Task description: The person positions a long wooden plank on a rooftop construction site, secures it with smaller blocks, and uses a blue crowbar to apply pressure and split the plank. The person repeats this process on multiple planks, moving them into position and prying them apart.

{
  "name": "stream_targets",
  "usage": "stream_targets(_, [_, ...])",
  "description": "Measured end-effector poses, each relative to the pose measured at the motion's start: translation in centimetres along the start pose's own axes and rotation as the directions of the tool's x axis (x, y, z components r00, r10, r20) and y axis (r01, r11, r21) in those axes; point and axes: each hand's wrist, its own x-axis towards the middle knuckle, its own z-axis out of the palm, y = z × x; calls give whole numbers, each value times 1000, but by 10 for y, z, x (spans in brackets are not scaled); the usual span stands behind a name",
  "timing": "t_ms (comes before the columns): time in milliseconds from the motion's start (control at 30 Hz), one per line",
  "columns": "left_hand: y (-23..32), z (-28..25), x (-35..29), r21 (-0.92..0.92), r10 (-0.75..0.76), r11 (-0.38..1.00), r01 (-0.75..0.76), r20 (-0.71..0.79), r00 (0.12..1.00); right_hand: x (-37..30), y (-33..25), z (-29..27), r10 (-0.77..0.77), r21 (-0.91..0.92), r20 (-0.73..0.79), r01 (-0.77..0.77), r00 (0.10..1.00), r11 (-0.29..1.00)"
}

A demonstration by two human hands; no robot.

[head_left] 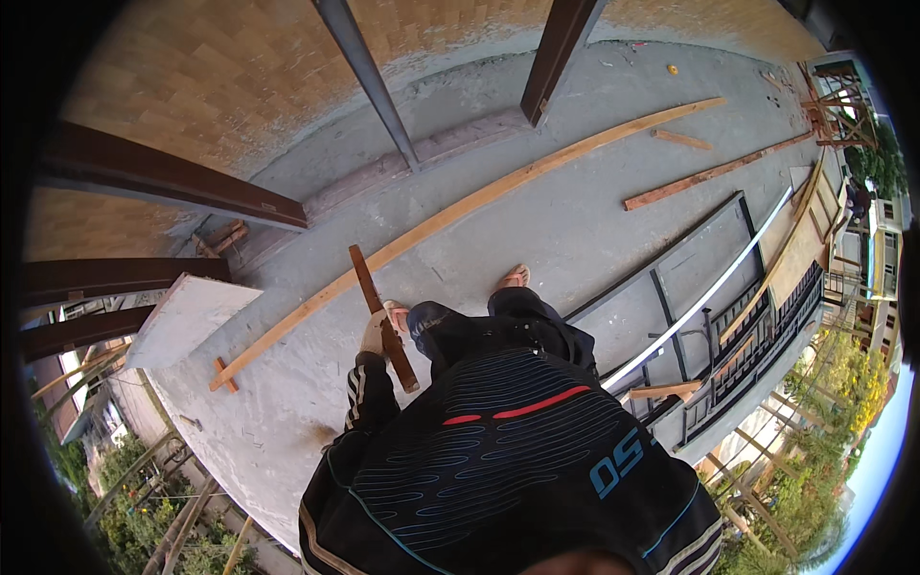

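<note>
My left hand (373, 335), which looks pale and seems gloved, is at my left side below a black sleeve with light stripes. It grips a short dark-brown wooden board (394, 350) near its middle; the fingers are partly hidden behind the wood. The board hangs tilted, its far end overlapping a long light wooden beam (450, 213) that lies on the concrete floor. My right hand does not show. My two sandalled feet stand on the floor just beyond the board.
Brown steel columns (561, 59) rise along a tiled wall at the far side. A pale panel (192, 316) leans at the left. Black metal frames (685, 278), a white strip (704, 287) and loose timber (719, 171) lie to the right, near the floor's edge.
</note>
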Motion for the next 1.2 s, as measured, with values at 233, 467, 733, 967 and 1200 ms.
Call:
stream_targets(233, [-9, 143, 41, 843, 127, 530, -91, 27, 992, 41, 59, -55, 119, 126, -3, -117, 993, 985])
stream_targets(467, [1, 248, 69, 979, -47, 112, -170, 176, 983, 92, 92, -116, 161, 137, 7, -161, 987, 978])
stream_targets(733, [74, 438, 91, 884, -264, 379, 274, -181, 948, 193, 126, -223, 131, 23, -40, -130, 991, 991])
stream_targets(967, [101, 546, 108, 961, -101, 270, 52, -26, 995, 213, 73, -418, -91, -237, -110, 63, 990, 969])
stream_targets(1200, [99, 616, 76, 858, 96, 500, 118, -190, 977, 292, 33, -605, -411, -341, 15, 391, 911, 855])
